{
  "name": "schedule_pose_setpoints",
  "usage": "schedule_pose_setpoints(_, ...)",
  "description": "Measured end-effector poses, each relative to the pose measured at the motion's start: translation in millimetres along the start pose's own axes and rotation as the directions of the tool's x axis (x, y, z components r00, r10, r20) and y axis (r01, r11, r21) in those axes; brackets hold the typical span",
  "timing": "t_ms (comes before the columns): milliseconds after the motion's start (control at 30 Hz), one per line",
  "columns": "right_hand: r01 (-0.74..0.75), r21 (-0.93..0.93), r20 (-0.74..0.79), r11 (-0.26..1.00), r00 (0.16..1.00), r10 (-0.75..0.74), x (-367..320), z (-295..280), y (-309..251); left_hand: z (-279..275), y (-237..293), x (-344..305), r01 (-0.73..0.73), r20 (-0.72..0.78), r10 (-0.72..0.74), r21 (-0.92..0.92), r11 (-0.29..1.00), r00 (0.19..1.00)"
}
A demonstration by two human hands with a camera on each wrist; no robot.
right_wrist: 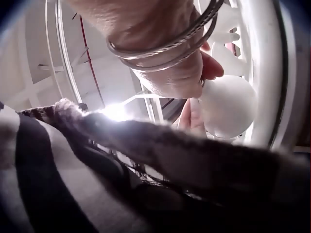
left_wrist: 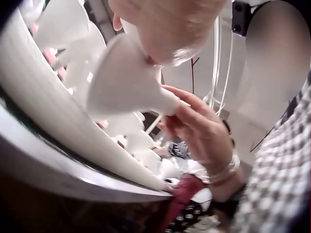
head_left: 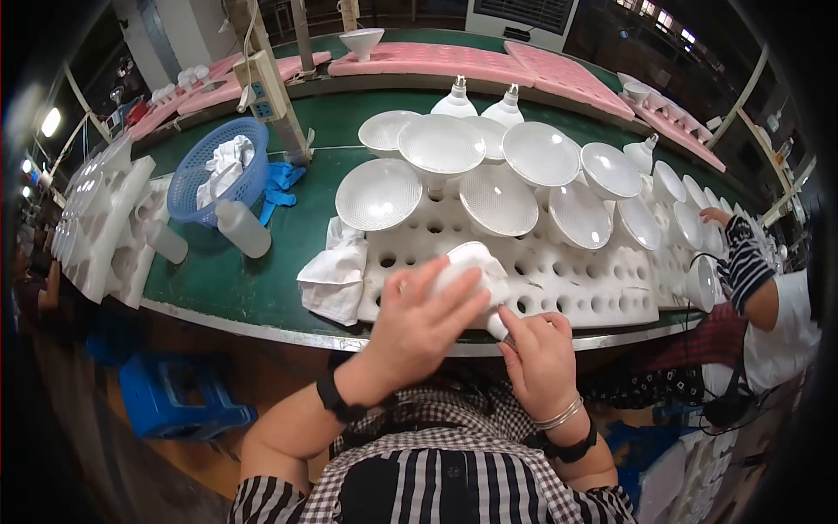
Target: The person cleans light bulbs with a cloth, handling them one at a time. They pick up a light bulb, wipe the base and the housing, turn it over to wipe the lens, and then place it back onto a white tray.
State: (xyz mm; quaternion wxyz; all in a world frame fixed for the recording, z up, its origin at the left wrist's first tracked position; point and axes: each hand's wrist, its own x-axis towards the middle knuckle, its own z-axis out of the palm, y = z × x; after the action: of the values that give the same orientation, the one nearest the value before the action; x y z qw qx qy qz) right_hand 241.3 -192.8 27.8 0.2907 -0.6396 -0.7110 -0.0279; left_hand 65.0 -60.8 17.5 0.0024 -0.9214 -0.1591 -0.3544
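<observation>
A white cone-shaped lamp bulb [left_wrist: 119, 85] is held on its side over the front of the bench. My right hand [head_left: 543, 354] grips its narrow base end [head_left: 497, 326] between thumb and fingers. Across the bulb's wide end lies my left hand [head_left: 421, 319], fingers spread and fairly straight. White material that looks like a folded cloth [head_left: 482, 267] shows beyond those fingers. In the right wrist view the rounded body of the bulb [right_wrist: 228, 107] appears past my right wrist. My left palm hides part of the bulb in the left wrist view.
A white foam tray [head_left: 602, 288] with holes carries several lamp bulbs [head_left: 378, 194]. Left of it lie a crumpled white cloth [head_left: 333, 281], a plastic bottle [head_left: 243, 229] and a blue basket [head_left: 218, 170]. Another person's arm [head_left: 751, 271] reaches in from the right. A blue stool [head_left: 166, 393] stands below.
</observation>
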Motion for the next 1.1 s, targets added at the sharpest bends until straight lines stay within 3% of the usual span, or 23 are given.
schedule_pose_setpoints(33,-0.003,-0.001,0.001,1.0,1.0,0.003,-1,-1,1,5,-8,2,0.0,0.001,0.0,-0.003,1.0,1.0)
schedule_pose_setpoints(100,-0.003,-0.016,0.011,1.0,1.0,0.003,-2,-1,1,11,-24,5,0.17,-0.093,-0.184,-0.137,0.976,0.979)
schedule_pose_setpoints(133,-0.015,-0.018,0.007,1.0,1.0,0.015,-3,-1,0,11,-22,6,0.162,-0.087,-0.175,-0.143,0.976,0.981)
schedule_pose_setpoints(200,-0.154,0.162,0.005,0.975,0.988,0.155,-2,2,-3,8,-17,5,0.164,-0.103,-0.174,-0.098,0.982,0.979)
schedule_pose_setpoints(233,-0.148,0.164,0.002,0.975,0.989,0.149,-1,3,-4,6,-16,4,0.164,-0.107,-0.173,-0.092,0.982,0.979)
schedule_pose_setpoints(300,-0.502,0.327,0.152,0.801,0.864,0.48,-5,5,-8,4,-12,1,0.156,-0.114,-0.167,-0.099,0.983,0.979)
schedule_pose_setpoints(400,-0.522,0.408,0.276,0.749,0.852,0.444,-3,-1,-7,4,-24,-5,0.253,-0.122,-0.269,-0.126,0.959,0.956)
schedule_pose_setpoints(433,-0.523,0.406,0.274,0.75,0.852,0.446,-3,-4,-7,5,-33,-8,0.321,-0.162,-0.355,-0.204,0.925,0.921)
schedule_pose_setpoints(500,-0.207,0.115,0.002,0.972,0.978,0.208,-3,-8,-7,1,-30,-5,0.343,-0.206,-0.388,-0.222,0.913,0.898)
schedule_pose_setpoints(533,-0.209,0.115,0.005,0.971,0.978,0.21,-1,-7,-7,-3,-27,-4,0.371,-0.244,-0.426,-0.239,0.897,0.871)
schedule_pose_setpoints(567,-0.152,0.055,-0.027,0.987,0.988,0.154,2,-6,-7,-5,-19,0,0.301,-0.241,-0.339,-0.182,0.936,0.909)
schedule_pose_setpoints(600,-0.092,-0.007,-0.057,0.996,0.994,0.091,4,-5,-7,-5,-7,3,0.307,-0.24,-0.345,-0.181,0.934,0.907)
schedule_pose_setpoints(667,-0.085,-0.01,-0.106,0.996,0.991,0.083,-1,6,-6,-2,14,10,0.014,0.029,-0.012,-0.069,0.998,1.0)
schedule_pose_setpoints(733,-0.084,-0.007,-0.145,0.996,0.986,0.082,-3,10,-6,10,7,7,0.006,0.014,-0.006,-0.049,0.999,1.0)
schedule_pose_setpoints(833,-0.188,0.03,-0.14,0.982,0.972,0.19,-6,10,-6,15,-30,10,0.241,-0.114,-0.242,-0.017,0.97,0.964)
schedule_pose_setpoints(933,-0.195,0.07,-0.157,0.978,0.966,0.204,-5,13,-3,1,-24,11,0.264,-0.18,-0.267,-0.044,0.964,0.947)
schedule_pose_setpoints(1067,-0.146,0.114,-0.22,0.983,0.961,0.168,-5,20,-1,-1,24,7,-0.016,0.031,0.019,-0.114,0.993,0.999)
schedule_pose_setpoints(1100,-0.102,0.117,-0.234,0.988,0.964,0.127,-4,19,0,8,9,2,0.015,0.008,-0.015,-0.109,0.994,1.0)
